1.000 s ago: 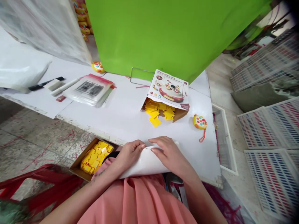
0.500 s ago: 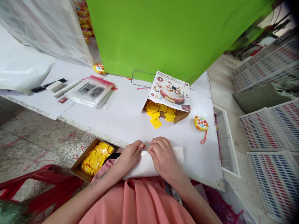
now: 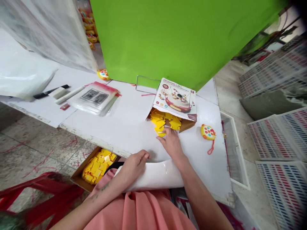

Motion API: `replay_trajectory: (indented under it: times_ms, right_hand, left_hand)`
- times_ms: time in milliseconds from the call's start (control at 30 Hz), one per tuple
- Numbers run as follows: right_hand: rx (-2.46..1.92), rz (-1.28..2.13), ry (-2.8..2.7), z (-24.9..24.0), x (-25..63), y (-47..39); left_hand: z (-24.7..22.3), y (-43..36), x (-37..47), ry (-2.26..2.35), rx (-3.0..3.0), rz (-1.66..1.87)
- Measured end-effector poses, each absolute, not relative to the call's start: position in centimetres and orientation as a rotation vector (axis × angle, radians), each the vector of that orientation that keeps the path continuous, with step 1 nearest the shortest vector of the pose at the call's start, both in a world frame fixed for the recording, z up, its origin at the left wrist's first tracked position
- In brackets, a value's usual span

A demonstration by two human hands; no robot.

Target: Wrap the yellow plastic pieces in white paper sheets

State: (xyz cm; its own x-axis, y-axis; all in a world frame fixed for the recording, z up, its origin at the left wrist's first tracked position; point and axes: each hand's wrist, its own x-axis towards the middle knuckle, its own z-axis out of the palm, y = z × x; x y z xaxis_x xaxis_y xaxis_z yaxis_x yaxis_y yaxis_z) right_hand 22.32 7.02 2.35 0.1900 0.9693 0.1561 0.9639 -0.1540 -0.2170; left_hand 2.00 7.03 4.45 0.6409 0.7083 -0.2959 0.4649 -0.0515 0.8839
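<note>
My right hand (image 3: 171, 142) reaches to the mouth of a printed toy box (image 3: 176, 97). Its thumb and forefinger are apart, with the fingertips at the front of the flat yellow plastic pieces (image 3: 158, 119) that spill from the box. My left hand (image 3: 136, 164) stays closed near the table edge, thumb against bent fingers. Whatever it may pinch is hidden. Under both forearms a white glossy sheet (image 3: 158, 175) lies across my lap, curved at its upper edge.
A yellow toy (image 3: 208, 132) with an orange loop lies right of the box. Plastic bags (image 3: 93, 97), a white tube (image 3: 69, 95) and a black marker-like item (image 3: 51, 91) are at left. Below the table edge stands a carton of yellow pieces (image 3: 98, 166). A green panel (image 3: 155, 38) rises behind.
My right hand has left my left hand and moved forward to the yellow pieces at the box opening. The left hand remains closed over the white sheet. The view has shifted slightly.
</note>
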Motion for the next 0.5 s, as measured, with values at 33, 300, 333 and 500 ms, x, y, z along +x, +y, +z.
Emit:
replay_trajectory:
  times_ms: [33, 300, 333, 500]
  right_hand:
    - [-2.206, -0.009, -1.885, 2.1, 22.4, 7.1]
    - [-2.185, -0.144, -2.077, 3.2, 23.8, 5.4]
    - [-2.175, -0.124, -2.063, 3.9, 23.8, 5.2]
    - [-1.97, 0.382, -2.105, 9.0, 22.6, 4.1]
  left_hand:
    - [4.5, 7.1, 2.0, 0.966, 1.692, 0.258]
    - [4.0, 7.0, 2.2, 0.973, 1.66, 0.319]
    - [3.8, 7.0, 2.3, 0.975, 1.645, 0.338]
    - [3.5, 6.9, 2.4, 0.97, 1.552, 0.415]
